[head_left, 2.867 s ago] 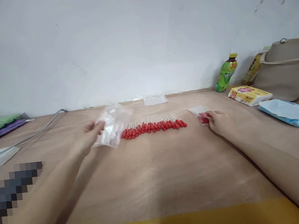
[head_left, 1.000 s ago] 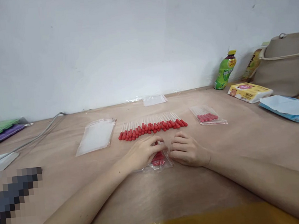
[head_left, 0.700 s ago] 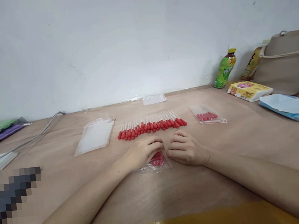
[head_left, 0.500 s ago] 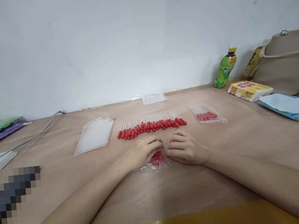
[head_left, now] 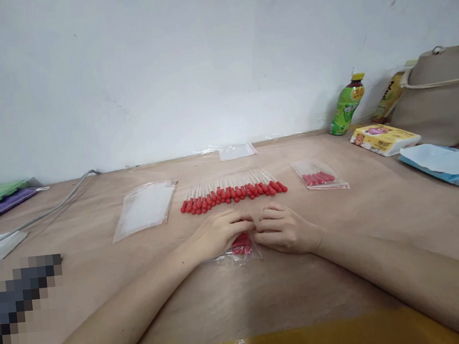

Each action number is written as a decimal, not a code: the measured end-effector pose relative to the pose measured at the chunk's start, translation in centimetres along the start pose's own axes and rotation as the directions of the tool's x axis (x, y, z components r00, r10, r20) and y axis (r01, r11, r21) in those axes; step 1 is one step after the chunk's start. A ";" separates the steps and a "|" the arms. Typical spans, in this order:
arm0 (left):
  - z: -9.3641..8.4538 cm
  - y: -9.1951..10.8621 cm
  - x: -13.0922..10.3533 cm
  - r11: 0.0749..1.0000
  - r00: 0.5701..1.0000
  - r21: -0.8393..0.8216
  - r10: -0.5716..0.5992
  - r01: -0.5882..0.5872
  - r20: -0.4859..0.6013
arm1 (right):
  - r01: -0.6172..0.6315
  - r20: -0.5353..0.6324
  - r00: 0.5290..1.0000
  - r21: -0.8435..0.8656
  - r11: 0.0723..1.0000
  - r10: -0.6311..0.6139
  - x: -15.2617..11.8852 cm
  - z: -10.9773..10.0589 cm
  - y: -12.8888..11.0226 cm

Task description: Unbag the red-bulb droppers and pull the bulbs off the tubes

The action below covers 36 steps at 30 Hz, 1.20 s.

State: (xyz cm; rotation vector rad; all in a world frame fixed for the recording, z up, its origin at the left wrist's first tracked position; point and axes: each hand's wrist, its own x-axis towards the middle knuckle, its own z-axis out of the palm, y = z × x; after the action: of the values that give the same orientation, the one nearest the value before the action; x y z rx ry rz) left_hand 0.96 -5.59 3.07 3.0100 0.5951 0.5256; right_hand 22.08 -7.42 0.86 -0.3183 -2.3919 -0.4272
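Although it is partly covered by the left hand (head_left: 221, 235), a small clear bag (head_left: 243, 253) with red heads showing through can be seen on the counter (head_left: 298, 295), midway between the left and right edges and closer to the near edge than the pile of loose sticks is. The upper part of the bag is grasped under the curled fingers of the left hand. The right hand (head_left: 286, 229) is set down just beside it with its fingers bent inward, and its fingertips are brought up to the right side of the bag; whether the plastic is pinched by them cannot be told.

Just beyond both hands, red-headed sticks (head_left: 234, 194) are laid in a long row, with the heads turned to the near edge and the pale shafts to the back edge. To the right of the row, a filled bag (head_left: 320, 177) is laid flat, its red heads lined up side by side. To the left, flat clear bags (head_left: 146, 208) are placed, and a white packet (head_left: 236, 152) is set close to the back edge.

Toward the back right corner, a green bottle (head_left: 346, 109), a yellow tissue pack (head_left: 386, 139) and a beige bag (head_left: 442, 105) are gathered. Toward the left edge, a grey cable (head_left: 67, 199) is stretched across the surface.
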 end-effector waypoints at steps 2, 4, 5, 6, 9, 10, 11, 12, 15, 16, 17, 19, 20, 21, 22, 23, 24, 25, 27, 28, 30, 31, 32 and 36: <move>0.1 -0.1 0.0 1.000 1.000 0.000 0.001 -0.001 -0.001 | 0.004 0.008 1.000 0.009 1.000 -0.004 0.1 -0.1 0.0; 0.2 -0.1 0.0 1.000 1.000 -0.002 -0.003 0.003 0.000 | 0.002 0.018 1.000 0.010 1.000 -0.002 0.2 -0.2 -0.1; 0.2 -0.1 0.0 1.000 1.000 -0.004 -0.009 0.009 0.001 | 0.000 0.021 1.000 0.004 1.000 0.000 0.3 -0.2 -0.1; 0.1 -0.1 0.0 1.000 1.000 -0.006 -0.019 0.019 0.001 | -0.002 0.022 1.000 -0.004 1.000 0.002 0.3 -0.2 -0.1; -0.1 0.0 -0.1 0.999 0.999 -0.002 -0.038 0.038 0.002 | -0.003 0.021 1.000 -0.021 1.000 0.003 0.1 -0.2 -0.2; -0.1 0.0 -0.1 0.999 0.999 0.003 -0.035 0.035 0.003 | -0.001 0.021 1.000 -0.021 1.000 0.001 0.1 -0.2 -0.2; -0.2 0.0 -0.2 1.000 1.000 0.008 -0.028 0.028 0.004 | 0.005 0.020 1.000 -0.018 1.000 -0.004 0.0 -0.1 -0.2; -0.2 -0.1 -0.2 1.000 1.000 0.013 -0.016 0.016 -0.001 | 0.009 0.016 1.000 -0.014 1.000 -0.009 -0.1 -0.1 -0.2; -0.2 -0.1 -0.3 1.000 0.999 0.016 0.023 -0.022 -0.029 | 0.023 0.000 1.000 -0.004 1.000 -0.023 -0.3 -0.1 -0.1; -0.2 -0.1 -0.3 0.999 0.999 0.014 0.036 -0.035 -0.040 | 0.027 -0.004 1.000 -0.004 1.000 -0.027 -0.3 -0.1 -0.1; -0.1 -0.1 -0.3 0.999 0.998 0.011 0.048 -0.047 -0.048 | 0.030 -0.004 1.000 -0.004 1.000 -0.030 -0.3 -0.1 -0.1; -0.1 -0.1 -0.3 0.998 0.998 0.002 0.055 -0.055 -0.044 | 0.039 -0.006 0.999 -0.011 0.999 -0.039 -0.3 -0.1 0.0; -0.1 -0.1 -0.3 0.999 0.998 -0.001 0.049 -0.049 -0.036 | 0.043 -0.009 0.999 -0.016 0.999 -0.043 -0.3 -0.1 0.0; -0.1 0.0 -0.2 0.999 0.999 -0.002 0.036 -0.036 -0.026 | 0.048 -0.015 0.999 -0.021 0.999 -0.048 -0.3 -0.1 0.0; -0.1 0.0 -0.2 1.000 1.000 0.001 0.019 -0.019 -0.017 | 0.053 -0.021 0.998 -0.029 0.998 -0.054 -0.3 -0.1 0.0; -0.2 0.0 -0.2 1.000 1.000 0.005 0.003 -0.003 -0.009 | 0.060 -0.023 0.998 -0.036 0.998 -0.061 -0.2 -0.1 0.0; -0.2 0.1 -0.2 1.000 1.000 0.008 -0.011 0.011 -0.004 | 0.066 -0.023 0.997 -0.044 0.997 -0.067 -0.2 -0.2 -0.1; -0.2 0.1 -0.2 1.000 1.000 0.007 -0.020 0.020 0.003 | 0.073 -0.020 0.997 -0.052 0.996 -0.075 -0.2 -0.2 -0.1; -0.3 0.2 -0.1 1.000 0.999 -0.005 -0.029 0.029 0.027 | 0.089 -0.020 0.996 -0.065 0.994 -0.090 -0.2 -0.4 -0.1; -0.4 0.3 -0.1 0.999 0.999 -0.015 -0.029 0.030 0.040 | 0.095 -0.022 0.995 -0.070 0.993 -0.097 -0.2 -0.4 -0.2; -0.6 0.4 0.0 0.999 0.998 -0.029 -0.031 0.033 0.062 | 0.108 -0.024 0.994 -0.076 0.991 -0.110 -0.2 -0.5 -0.2; -0.7 0.5 0.0 0.999 0.997 -0.029 -0.033 0.035 0.068 | 0.113 -0.022 0.993 -0.076 0.991 -0.115 -0.2 -0.5 -0.3; -0.8 0.5 0.0 0.999 0.997 -0.023 -0.033 0.035 0.068 | 0.113 -0.017 0.993 -0.075 0.991 -0.115 -0.2 -0.5 -0.3; -0.5 0.1 -0.2 1.000 1.000 -0.008 0.003 -0.003 0.026 | 0.068 -0.018 0.997 -0.058 0.996 -0.069 -0.3 -0.4 -0.2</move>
State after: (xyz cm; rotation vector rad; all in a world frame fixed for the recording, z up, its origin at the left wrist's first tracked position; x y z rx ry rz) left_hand 0.66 -5.81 3.50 3.0062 0.5861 0.4874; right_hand 22.42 -7.80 0.91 -0.2565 -2.3793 -0.5288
